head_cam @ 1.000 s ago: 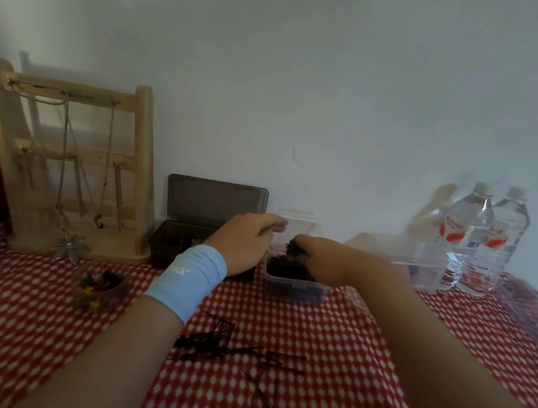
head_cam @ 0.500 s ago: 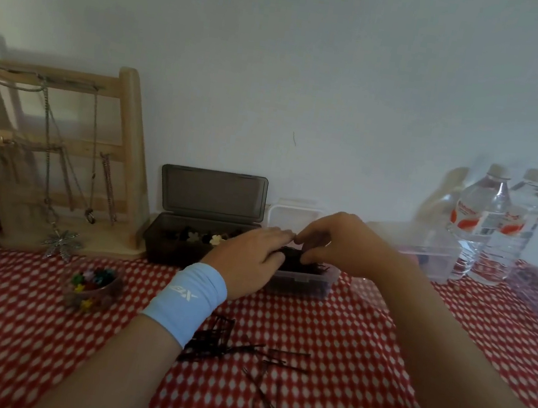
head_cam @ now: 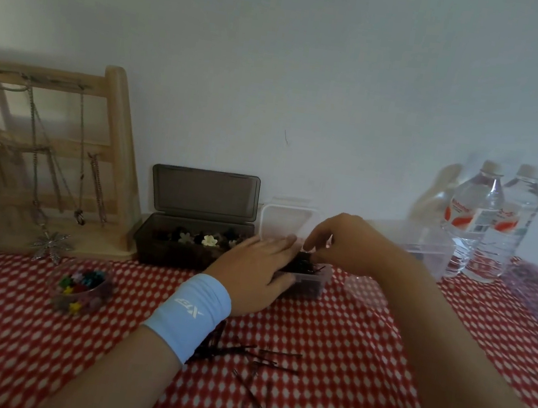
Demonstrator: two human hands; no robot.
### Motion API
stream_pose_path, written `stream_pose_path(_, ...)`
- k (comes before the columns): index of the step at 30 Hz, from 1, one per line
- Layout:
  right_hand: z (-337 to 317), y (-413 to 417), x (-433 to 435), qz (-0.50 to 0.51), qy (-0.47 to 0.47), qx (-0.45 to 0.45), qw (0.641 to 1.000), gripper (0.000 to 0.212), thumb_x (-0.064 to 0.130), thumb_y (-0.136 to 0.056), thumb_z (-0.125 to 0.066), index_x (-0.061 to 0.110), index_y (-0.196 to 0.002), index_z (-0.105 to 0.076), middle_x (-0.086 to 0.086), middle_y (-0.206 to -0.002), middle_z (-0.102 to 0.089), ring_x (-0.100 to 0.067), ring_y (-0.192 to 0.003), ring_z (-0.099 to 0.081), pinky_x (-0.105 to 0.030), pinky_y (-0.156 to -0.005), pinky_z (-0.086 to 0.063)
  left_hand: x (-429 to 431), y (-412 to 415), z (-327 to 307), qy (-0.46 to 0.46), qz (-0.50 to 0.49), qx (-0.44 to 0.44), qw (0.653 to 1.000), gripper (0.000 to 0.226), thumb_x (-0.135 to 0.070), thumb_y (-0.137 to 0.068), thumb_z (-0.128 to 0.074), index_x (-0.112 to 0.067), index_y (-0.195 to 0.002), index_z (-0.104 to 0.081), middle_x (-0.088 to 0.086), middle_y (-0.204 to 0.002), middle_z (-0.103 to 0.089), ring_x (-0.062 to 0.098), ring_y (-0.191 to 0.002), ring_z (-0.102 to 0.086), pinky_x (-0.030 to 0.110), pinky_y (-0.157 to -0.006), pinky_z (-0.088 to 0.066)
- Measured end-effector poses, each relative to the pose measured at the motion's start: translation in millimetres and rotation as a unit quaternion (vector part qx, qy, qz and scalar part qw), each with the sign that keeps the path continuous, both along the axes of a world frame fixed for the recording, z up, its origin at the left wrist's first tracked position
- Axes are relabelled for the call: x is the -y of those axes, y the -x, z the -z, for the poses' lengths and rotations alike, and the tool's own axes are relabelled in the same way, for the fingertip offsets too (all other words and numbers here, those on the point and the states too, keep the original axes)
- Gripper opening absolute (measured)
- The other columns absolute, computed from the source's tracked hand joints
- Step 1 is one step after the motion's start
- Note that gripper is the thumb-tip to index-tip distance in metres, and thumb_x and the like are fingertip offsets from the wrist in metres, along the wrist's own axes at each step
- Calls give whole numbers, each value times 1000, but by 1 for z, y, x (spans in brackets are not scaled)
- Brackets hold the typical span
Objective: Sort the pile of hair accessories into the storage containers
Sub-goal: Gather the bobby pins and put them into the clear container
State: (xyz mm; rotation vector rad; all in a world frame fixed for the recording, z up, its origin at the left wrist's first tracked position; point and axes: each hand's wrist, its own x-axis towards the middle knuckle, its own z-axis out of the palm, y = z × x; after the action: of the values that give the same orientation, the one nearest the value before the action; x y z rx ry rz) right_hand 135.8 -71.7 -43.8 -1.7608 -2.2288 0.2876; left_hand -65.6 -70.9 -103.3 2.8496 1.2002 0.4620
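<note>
My left hand lies flat, fingers straight, pressing on the left rim of the small clear plastic box, a rectangular tub heaped with thin dark hairpins. My right hand arches over the box from the right, its fingertips bunched and pinching those hairpins. More wiry loose pins lie scattered on the red checked cloth in front of the box, below my left wrist. A smoky hinged case of flower clips stands just left of the box.
</note>
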Motion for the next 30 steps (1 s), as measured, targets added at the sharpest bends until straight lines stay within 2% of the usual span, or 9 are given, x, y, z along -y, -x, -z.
stream_pose_path(2, 5, 8, 0, -21, 7, 15, 1000, 19, 19, -85, -74, 28, -101, -79, 17, -88, -69, 4, -77, -58, -10, -65, -40, 1, -1, -2, -6, 5, -21, 1000, 58, -45, -102, -32, -26, -155, -19, -8, -161, -21, 10, -147, -17, 28, -120, -3)
stream_pose_path(5, 5, 14, 1, -28, 10, 24, 999, 20, 17, -85, -73, 28, -101, -79, 12, -92, -73, -1, -81, -62, -19, -75, -49, 6, 4, -12, 51, -3, 47, 998, 55, -38, -102, -38, -26, -154, -24, -4, -156, -33, 15, -143, -28, 28, -117, -17)
stream_pose_path(8, -6, 14, 6, -28, -27, 18, 999, 21, 18, -86, -74, 27, -104, -76, 15, -90, -67, 2, -78, -59, -10, -68, -42, 8, 16, -24, 61, -37, 127, 989, 49, -32, -101, -42, -26, -150, -34, -5, -149, -43, 12, -136, -37, 31, -114, -31)
stream_pose_path(10, -13, 19, 12, -32, -44, 4, 998, 17, 18, -86, -75, 27, -101, -75, 17, -87, -63, 4, -76, -56, -7, -64, -38, 11, 25, -30, 17, -45, 155, 987, 35, -27, -100, -46, -27, -134, -51, -9, -128, -55, 8, -118, -49, 26, -100, -42)
stream_pose_path(13, -23, 41, 29, -74, -9, 7, 997, 11, 20, -86, -74, 28, -94, -76, 18, -87, -66, -2, -85, -61, -17, -78, -50, 26, 43, -38, 17, -58, 108, 992, 18, -29, -97, -49, -28, -110, -60, -14, -101, -54, 7, -95, -53, 24, -84, -45)
stream_pose_path(18, -15, 74, 55, -156, 196, 125, 960, 38, 26, -83, -78, 34, -119, -68, 18, -112, -67, 2, -92, -58, -18, -85, -48, 50, 77, -29, 169, -86, -79, 979, 53, -58, -80, -60, -29, -124, -54, -12, -111, -47, 10, -105, -51, 34, -95, -47)
stream_pose_path(21, -8, 84, 64, -141, 240, 178, 944, 57, 30, -78, -82, 39, -129, -58, 16, -124, -59, -9, -109, -56, -35, -103, -47, 60, 95, -22, 191, -85, -148, 967, 71, -62, -76, -65, -32, -136, -43, -12, -120, -39, 10, -116, -40, 35, -103, -42)
stream_pose_path(25, 0, 87, 76, -97, 212, 240, 942, 56, 33, -74, -84, 36, -125, -60, 9, -128, -58, -16, -112, -53, -35, -97, -47, 63, 93, -20, 187, -72, -87, 976, 48, -46, -85, -66, -32, -129, -54, -12, -124, -47, 9, -115, -46, 29, -103, -42)
stream_pose_path(30, 14, 87, 87, -73, 180, 138, 971, 32, 22, -78, -80, 32, -107, -70, 11, -103, -66, -13, -97, -61, -29, -88, -53, 65, 82, -12, 185, -67, -25, 980, 25, -32, -91, -64, -27, -115, -68, -11, -114, -65, 8, -102, -59, 25, -94, -48)
